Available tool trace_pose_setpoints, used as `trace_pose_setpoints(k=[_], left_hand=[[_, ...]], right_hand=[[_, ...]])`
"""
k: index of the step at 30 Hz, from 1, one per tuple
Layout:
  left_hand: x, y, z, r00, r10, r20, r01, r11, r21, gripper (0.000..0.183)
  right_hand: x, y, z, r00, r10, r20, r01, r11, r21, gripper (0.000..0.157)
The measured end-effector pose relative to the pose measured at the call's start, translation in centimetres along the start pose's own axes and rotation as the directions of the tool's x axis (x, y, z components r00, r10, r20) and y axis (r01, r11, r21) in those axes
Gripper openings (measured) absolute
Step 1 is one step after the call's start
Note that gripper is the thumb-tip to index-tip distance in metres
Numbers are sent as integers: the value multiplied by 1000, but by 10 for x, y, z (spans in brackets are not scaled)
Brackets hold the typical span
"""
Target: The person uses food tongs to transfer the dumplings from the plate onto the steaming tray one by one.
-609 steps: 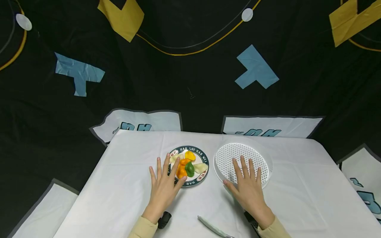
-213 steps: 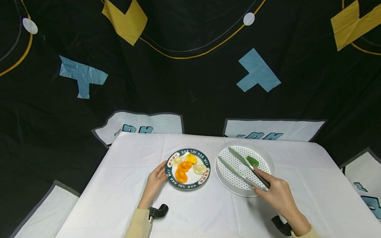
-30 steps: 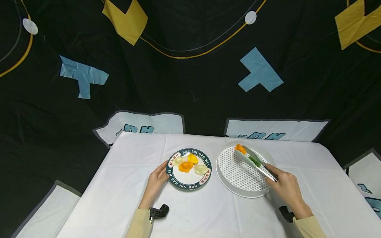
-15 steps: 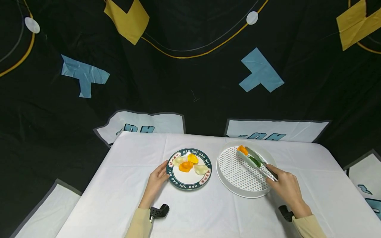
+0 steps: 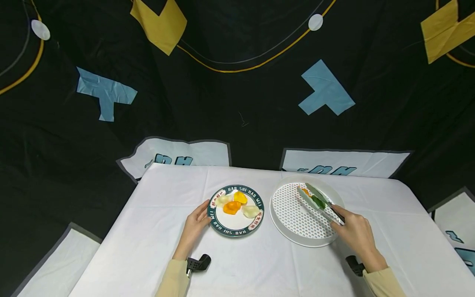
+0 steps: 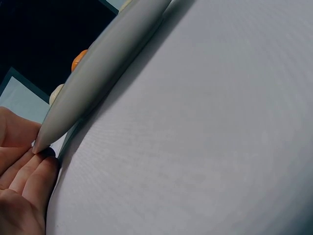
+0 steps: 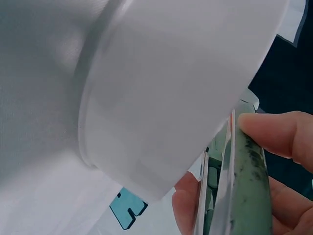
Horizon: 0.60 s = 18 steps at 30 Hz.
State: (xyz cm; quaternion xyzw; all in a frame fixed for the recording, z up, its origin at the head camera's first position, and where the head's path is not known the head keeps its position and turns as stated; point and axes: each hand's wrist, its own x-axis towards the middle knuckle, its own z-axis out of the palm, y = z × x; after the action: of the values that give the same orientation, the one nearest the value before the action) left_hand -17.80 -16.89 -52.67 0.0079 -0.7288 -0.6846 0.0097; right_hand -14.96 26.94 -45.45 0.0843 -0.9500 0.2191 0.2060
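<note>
My left hand (image 5: 193,227) pinches the left rim of a green-edged plate (image 5: 237,233), thumb above and fingers under in the left wrist view. On the plate lie an orange dumpling-like piece (image 5: 231,208), a yellow one (image 5: 240,197) and two cream ones (image 5: 250,212). My right hand (image 5: 354,231) grips green-tipped tongs (image 5: 316,193) over a round white perforated steamer (image 5: 293,220). Between the tong tips an orange piece (image 5: 306,192) shows, low and partly hidden. A leafy-green piece (image 5: 318,202) lies in the steamer, seen between the tong arms.
A white cloth covers the table (image 5: 256,268). The plate and steamer stand side by side with a narrow gap. Behind the table's far edge hangs a black curtain (image 5: 237,115) with taped blue and yellow shapes. Each wrist wears a black camera mount (image 5: 199,263).
Over the last second the tongs have lowered slightly and shifted right, and the orange piece at their tips has sunk toward the steamer floor. My left hand stays at the plate.
</note>
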Motion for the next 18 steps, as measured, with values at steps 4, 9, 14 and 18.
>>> trace_pose_setpoints(k=[4,9,14,18], left_hand=[[0,0,0,1000,-2,-1,2,1000,1,58],[0,1,1,1000,-11,-5,11,1000,4,58],[1,-1,0,1000,-25,-10,25,1000,6,58],[1,-2,0,1000,-17,-7,17,1000,1,58]], right_hand=[[0,-4,-2,1000,2,-2,-2,1000,9,45],[-1,-10,-3,1000,-5,-1,5,999,35,48],[-1,-15,-3,1000,-5,-6,5,999,51,49],[-1,-21,-4,1000,-6,-16,7,998,61,50]])
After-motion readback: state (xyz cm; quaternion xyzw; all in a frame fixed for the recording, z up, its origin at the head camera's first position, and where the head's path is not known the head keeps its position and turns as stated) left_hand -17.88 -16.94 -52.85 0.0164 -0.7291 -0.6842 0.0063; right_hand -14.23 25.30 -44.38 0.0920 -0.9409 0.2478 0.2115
